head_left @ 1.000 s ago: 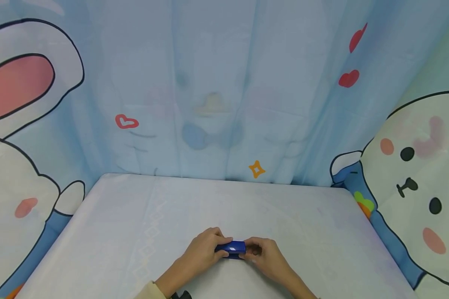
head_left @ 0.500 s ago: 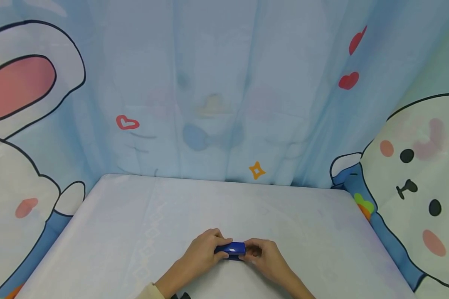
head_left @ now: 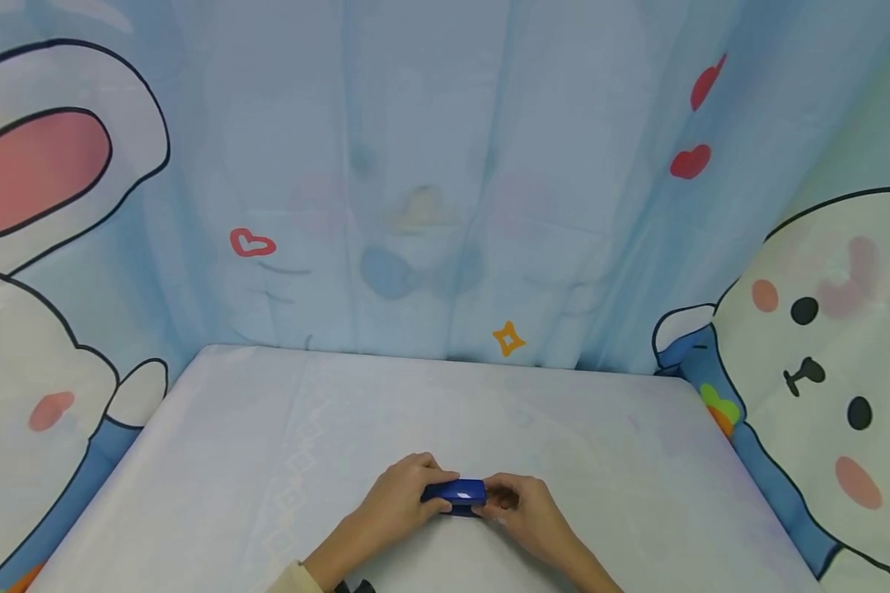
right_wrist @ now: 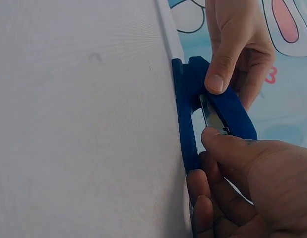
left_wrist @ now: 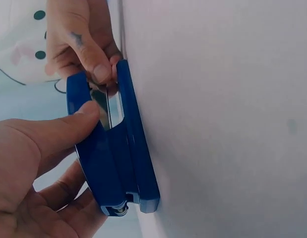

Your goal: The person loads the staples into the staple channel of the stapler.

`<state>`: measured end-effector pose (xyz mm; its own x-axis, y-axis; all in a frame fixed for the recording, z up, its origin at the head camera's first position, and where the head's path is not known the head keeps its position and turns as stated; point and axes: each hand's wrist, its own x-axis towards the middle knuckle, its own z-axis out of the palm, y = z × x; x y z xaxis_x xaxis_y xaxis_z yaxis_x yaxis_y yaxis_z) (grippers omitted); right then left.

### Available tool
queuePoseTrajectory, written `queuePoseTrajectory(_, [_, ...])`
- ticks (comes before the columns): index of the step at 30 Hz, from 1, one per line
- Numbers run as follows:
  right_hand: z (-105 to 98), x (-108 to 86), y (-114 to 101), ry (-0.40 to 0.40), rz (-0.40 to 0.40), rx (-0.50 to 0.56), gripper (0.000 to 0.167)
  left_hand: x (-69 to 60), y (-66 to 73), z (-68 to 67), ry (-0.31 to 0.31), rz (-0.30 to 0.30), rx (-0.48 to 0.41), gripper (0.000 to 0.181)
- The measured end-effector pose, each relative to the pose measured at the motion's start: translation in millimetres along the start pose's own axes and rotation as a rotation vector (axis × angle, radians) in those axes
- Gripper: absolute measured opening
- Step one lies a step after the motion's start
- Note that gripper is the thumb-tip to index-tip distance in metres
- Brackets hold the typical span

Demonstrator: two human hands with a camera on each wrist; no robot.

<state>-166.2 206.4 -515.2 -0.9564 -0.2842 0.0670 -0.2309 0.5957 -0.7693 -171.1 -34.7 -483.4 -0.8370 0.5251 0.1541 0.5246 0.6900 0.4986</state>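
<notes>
A blue stapler point(head_left: 463, 492) rests on the white-covered table, lying crosswise between both hands. My left hand point(head_left: 408, 492) grips its body from the left, with the thumb and fingers on either side of the upper arm, as the left wrist view shows the stapler point(left_wrist: 106, 163) most fully. At the stapler's other end, my right hand point(head_left: 522, 506) has its thumb and fingers curled at the front opening. In the right wrist view, the right thumb point(right_wrist: 227, 146) lies by the metal magazine point(right_wrist: 210, 114) between the upper arm and the base. What the right fingertips pinch there is partly hidden.
The table point(head_left: 267, 445) has a pale cloth cover. Behind it hangs a light blue curtain point(head_left: 430, 123) printed with hearts and cartoon animals. The curtain also runs along the table's left and right sides.
Both hands stay at the stapler with almost no movement. The stapler has shifted very slightly to the left in the head view.
</notes>
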Motion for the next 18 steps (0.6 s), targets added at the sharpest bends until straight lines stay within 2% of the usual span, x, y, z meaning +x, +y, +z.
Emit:
queuePoseTrajectory(4, [-1,-0.5,0,-0.001,0.003,0.007,0.025,-0.3,-2.1,2.0,0.001,0.027,0.026,0.038])
queuePoseTrajectory(10, [0,-2.5,0,0.013,0.013,0.009,0.025,-2.5,-4.7,-1.6,-0.031,0.051,-0.007,0.041])
queuePoseTrajectory(15, [-2,-6.8,-1,0.021,0.019,0.039,0.026,-13.0,-9.4,-6.4,-0.017,0.016,0.003,0.054])
queuePoseTrajectory(18, [-3,-9.0,-1,0.03,0.019,0.033,0.028,-21.4,-11.8,-11.2,-0.001,-0.034,0.025,0.058])
